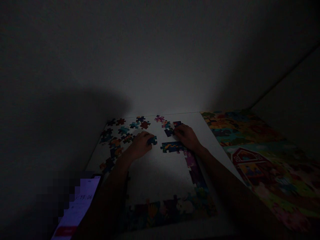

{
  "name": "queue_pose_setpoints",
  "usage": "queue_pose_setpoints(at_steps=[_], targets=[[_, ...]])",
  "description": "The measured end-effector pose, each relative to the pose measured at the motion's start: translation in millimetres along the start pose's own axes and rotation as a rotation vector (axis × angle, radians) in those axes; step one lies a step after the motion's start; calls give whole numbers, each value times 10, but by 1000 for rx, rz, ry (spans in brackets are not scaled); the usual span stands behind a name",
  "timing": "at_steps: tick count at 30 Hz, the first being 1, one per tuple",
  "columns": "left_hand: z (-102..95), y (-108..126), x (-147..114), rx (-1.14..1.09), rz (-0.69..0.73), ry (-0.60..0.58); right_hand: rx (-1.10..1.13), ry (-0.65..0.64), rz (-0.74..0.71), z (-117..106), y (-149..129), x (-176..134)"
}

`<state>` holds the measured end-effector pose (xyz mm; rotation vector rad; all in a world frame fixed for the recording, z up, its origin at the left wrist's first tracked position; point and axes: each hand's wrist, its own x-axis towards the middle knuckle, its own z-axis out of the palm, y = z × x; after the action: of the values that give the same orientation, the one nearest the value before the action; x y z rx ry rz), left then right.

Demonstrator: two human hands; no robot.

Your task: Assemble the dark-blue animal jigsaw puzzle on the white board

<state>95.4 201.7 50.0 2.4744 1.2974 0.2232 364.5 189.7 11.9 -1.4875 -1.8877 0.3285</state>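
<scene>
My left hand [141,145] pinches a dark blue-green puzzle piece [152,140] over the white surface. To its right lies a joined strip of dark blue pieces with an orange figure [172,146]. My right hand [187,136] is at the top right, its fingertips touching or close to a dark puzzle piece [169,132]; whether they grip it is hard to make out in the dim light. Joined edge pieces [191,161] run down the right side and along the bottom [162,211], forming part of a frame. The left edge is mostly hidden by my left forearm.
Loose puzzle pieces [122,130] are scattered at the far left, with a pink piece [159,118] near the back edge. A lit phone [78,203] lies at lower left. Colourful farm and animal pictures [265,176] lie on the right. A wall [162,66] rises behind.
</scene>
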Motion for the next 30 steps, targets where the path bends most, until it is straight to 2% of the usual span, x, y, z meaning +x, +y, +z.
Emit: queue_pose_setpoints(at_steps=[7,13,20,30], targets=[[85,-16,-124,-26,113,38,-83,-7,-79,-97,-153,-51],[219,88,-168,-81,62,157,-63,-159,-221,-36,-404,-158],[290,87,-156,-97,104,238,-70,-223,-215,-6,-423,-186],[275,102,-162,-83,111,218,-76,-262,-198,-13,-397,-209]])
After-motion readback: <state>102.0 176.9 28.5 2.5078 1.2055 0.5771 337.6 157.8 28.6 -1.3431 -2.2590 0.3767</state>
